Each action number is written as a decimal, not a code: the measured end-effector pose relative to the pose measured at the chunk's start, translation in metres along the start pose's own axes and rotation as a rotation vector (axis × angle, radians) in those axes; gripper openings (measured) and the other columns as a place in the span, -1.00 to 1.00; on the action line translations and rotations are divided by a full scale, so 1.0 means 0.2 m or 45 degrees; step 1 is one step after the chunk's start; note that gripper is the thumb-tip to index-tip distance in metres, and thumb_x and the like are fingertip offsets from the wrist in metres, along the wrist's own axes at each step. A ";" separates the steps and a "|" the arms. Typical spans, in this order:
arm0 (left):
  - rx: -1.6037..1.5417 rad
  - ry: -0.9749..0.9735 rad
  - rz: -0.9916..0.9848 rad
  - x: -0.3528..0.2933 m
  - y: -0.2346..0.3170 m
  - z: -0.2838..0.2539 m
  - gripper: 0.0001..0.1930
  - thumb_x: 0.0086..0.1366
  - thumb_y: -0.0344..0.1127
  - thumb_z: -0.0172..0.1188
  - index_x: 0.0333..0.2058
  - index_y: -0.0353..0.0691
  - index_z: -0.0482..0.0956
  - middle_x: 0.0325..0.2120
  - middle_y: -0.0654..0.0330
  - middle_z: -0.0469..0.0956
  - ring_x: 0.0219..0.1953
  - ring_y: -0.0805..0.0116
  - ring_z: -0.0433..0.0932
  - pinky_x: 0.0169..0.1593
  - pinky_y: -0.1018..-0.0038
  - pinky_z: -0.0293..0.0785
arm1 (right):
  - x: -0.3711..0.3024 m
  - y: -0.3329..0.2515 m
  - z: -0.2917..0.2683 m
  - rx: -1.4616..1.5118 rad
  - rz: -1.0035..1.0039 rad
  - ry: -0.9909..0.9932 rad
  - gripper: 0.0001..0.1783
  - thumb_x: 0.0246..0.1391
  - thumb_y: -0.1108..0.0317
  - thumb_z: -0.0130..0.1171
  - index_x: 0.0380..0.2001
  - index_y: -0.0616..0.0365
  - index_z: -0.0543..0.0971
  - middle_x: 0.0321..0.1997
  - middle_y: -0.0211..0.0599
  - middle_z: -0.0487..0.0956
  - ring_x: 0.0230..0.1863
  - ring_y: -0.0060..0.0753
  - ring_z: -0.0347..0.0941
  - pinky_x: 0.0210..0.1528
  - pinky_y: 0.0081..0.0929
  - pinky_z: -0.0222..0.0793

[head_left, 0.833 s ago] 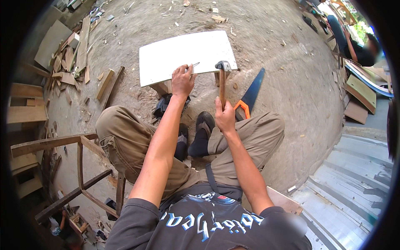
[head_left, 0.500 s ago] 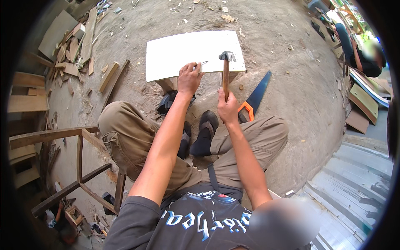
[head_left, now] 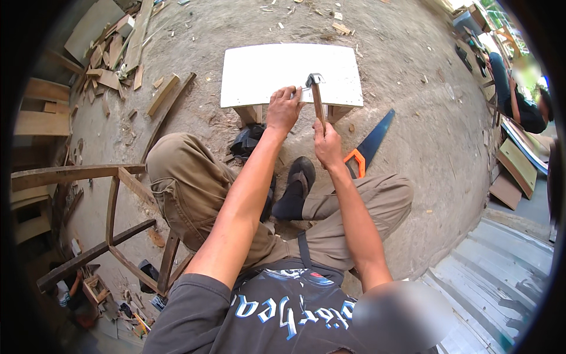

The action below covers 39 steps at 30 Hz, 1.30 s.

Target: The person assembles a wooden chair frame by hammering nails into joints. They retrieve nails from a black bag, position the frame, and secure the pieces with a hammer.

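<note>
My right hand [head_left: 328, 144] is wrapped round the wooden handle of a claw hammer [head_left: 318, 103], whose metal head is over the white board [head_left: 259, 66]. Beside the hammer head, my left hand [head_left: 284, 108] rests at the board's near edge, fingers pinched on a thin metal nail [head_left: 305, 90]. The nail points toward the hammer head; I cannot tell whether the two touch. Short wooden supports [head_left: 338, 113] hold the board up off the ground.
A handsaw [head_left: 376, 137] with an orange grip lies right of my feet. Timber strips [head_left: 165, 94] and scrap wood [head_left: 106, 56] lie to the left, near a wooden frame [head_left: 112, 209]. Corrugated metal sheeting [head_left: 501, 265] is at lower right. Another person [head_left: 522, 109] sits at far right.
The hammer head has shifted left across the board, close to my left hand and the nail. The whole view has turned slightly, so the board appears further right.
</note>
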State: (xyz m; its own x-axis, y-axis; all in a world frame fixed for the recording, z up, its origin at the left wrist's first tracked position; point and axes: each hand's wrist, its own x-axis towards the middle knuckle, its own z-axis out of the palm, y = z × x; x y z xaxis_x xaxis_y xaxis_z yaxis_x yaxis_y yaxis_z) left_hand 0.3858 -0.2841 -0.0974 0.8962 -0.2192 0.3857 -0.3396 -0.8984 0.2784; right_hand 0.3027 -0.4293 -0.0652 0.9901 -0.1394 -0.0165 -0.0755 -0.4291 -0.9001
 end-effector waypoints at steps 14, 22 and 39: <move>0.021 -0.011 -0.004 0.01 0.00 -0.01 -0.52 0.26 -0.08 0.18 0.11 -0.16 0.47 0.02 0.20 0.45 0.16 0.23 0.35 0.22 0.25 0.24 | -0.01 -0.07 -0.01 -0.076 -0.034 0.007 -0.49 0.34 -0.02 -0.08 -0.32 0.30 0.52 -0.58 0.01 0.51 -0.52 -0.07 0.50 -0.40 -0.20 0.35; 0.028 -0.050 -0.015 0.00 0.00 -0.02 -0.49 0.26 -0.08 0.18 0.14 -0.17 0.44 0.03 0.20 0.43 0.16 0.22 0.35 0.23 0.24 0.24 | -0.02 -0.12 -0.03 -0.066 -0.036 -0.001 -0.49 0.33 0.03 -0.09 -0.32 0.37 0.49 -0.53 0.21 0.54 -0.40 0.29 0.52 -0.35 -0.04 0.37; -0.013 -0.020 -0.010 0.00 -0.01 -0.02 -0.49 0.26 -0.06 0.18 0.13 -0.18 0.46 0.02 0.15 0.45 0.16 0.15 0.35 0.22 0.22 0.25 | 0.03 -0.04 -0.06 -0.255 0.106 -0.101 -0.46 0.32 0.02 -0.11 -0.36 0.40 0.47 -0.43 0.36 0.54 -0.27 0.44 0.48 -0.23 0.10 0.35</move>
State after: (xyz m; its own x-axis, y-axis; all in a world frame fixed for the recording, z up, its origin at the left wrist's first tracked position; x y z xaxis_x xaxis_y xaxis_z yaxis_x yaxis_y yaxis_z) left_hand 0.3853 -0.2818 -0.0949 0.9031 -0.2183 0.3697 -0.3354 -0.8963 0.2902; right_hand 0.3075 -0.4379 -0.0519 0.9851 -0.1141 -0.1284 -0.1712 -0.5886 -0.7901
